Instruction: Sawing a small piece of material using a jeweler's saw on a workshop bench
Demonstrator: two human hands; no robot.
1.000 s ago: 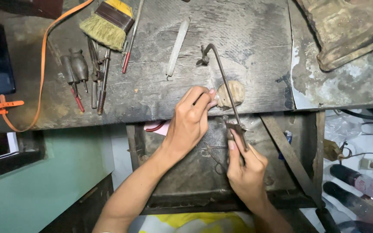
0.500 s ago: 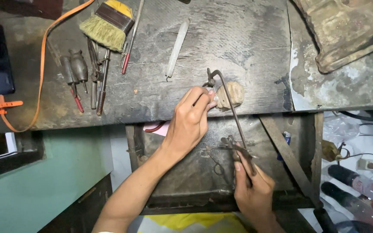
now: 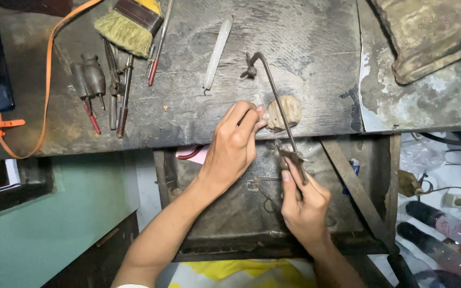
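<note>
Steel saw frame [image 3: 276,96] leans over our bench [image 3: 188,106] edge; our right hand [image 3: 304,200] clamps its handle, our left hand [image 3: 234,146] pinches a small piece against the peg [image 3: 285,112].

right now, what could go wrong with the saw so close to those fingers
1. The saw frame runs right beside the left hand fingertips at the wooden peg; a slip could nick them.
2. The right hand grips the handle low below the bench edge, so twisting might snap the thin blade.
</note>
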